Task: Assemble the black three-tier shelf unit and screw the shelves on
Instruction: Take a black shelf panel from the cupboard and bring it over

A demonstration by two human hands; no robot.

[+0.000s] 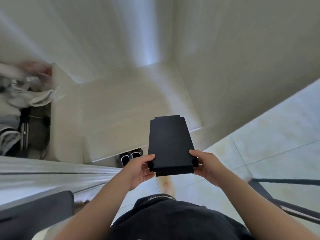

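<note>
Left hand and right hand are clamped on the near corners of the black shelf panel, which is held in the air above the tiled floor. As only this end is gripped, the far end could be tipped down and the panel dropped or knocked.

Soft, even light fills the pale room, a bluish-white glare streaks the wall far above the left grip and right grip, motion blur smears the clothes up-left of them, edges bend, yet the black shelf panel between them looks fairly sharp.
</note>
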